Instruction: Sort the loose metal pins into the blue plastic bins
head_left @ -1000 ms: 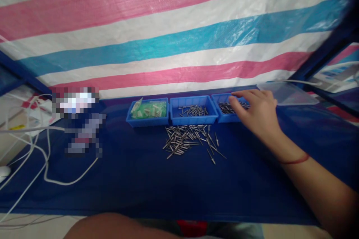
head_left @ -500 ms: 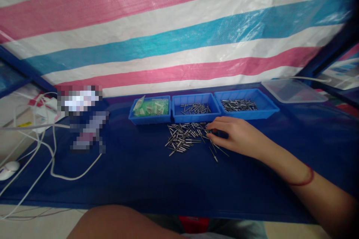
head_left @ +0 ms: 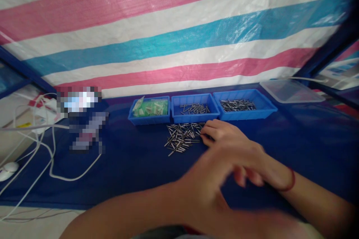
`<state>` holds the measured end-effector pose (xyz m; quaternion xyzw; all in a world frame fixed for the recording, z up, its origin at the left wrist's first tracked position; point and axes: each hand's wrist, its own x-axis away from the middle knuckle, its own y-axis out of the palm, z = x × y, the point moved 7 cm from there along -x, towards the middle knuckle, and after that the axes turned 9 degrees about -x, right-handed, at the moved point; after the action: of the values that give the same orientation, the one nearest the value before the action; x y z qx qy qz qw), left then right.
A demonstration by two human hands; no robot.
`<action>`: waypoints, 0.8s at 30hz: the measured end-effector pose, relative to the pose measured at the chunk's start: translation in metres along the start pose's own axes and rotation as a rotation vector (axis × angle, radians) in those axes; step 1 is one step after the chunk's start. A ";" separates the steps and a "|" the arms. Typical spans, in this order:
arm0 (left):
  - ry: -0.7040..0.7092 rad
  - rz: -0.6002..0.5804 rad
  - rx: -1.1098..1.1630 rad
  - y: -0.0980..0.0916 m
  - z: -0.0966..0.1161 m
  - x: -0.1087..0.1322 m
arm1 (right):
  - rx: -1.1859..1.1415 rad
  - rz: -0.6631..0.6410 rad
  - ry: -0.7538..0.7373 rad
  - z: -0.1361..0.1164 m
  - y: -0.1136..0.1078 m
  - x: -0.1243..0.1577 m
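Observation:
A loose pile of blind rivets [head_left: 182, 138] lies on the dark blue table. At its right edge, my right hand [head_left: 221, 130] has its fingers pinched together low over the rivets; what they hold is hidden. My left hand [head_left: 215, 179], blurred and close to the camera, reaches across in front of my right wrist. Its thumb stands apart from the curled fingers, and I see nothing in it. Behind the pile, a middle blue bin [head_left: 195, 118] and a right blue bin [head_left: 246, 114] both contain rivets. A left blue bin [head_left: 149, 120] contains a green bag with small pale pieces.
A clear plastic lid [head_left: 291, 91] lies at the back right. White cables [head_left: 75, 178] run over the left of the table, near blurred-out items and a white mouse [head_left: 8, 170]. Striped plastic sheeting [head_left: 168, 48] hangs behind the bins.
My left hand has come in from the lower left across the front. The right hand has shifted slightly left and its fingers have closed. Rivets beside it are now hidden from view.

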<state>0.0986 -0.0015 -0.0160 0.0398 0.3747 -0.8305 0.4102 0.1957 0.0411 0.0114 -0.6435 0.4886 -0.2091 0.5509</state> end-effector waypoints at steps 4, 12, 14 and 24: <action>-0.191 0.335 0.140 -0.069 0.011 -0.044 | -0.029 0.061 0.050 0.002 -0.010 0.003; -0.353 0.282 0.151 -0.067 -0.042 -0.043 | -0.719 0.195 0.189 0.013 -0.025 -0.011; -0.361 0.253 0.163 -0.063 -0.042 -0.042 | -0.838 0.208 0.196 0.012 -0.027 -0.018; -0.359 0.286 0.181 -0.064 -0.040 -0.038 | -1.060 0.340 0.269 0.007 -0.023 -0.018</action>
<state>0.0684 0.0737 0.0076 -0.0191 0.2102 -0.7879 0.5786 0.2027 0.0586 0.0348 -0.7121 0.6889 0.0760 0.1118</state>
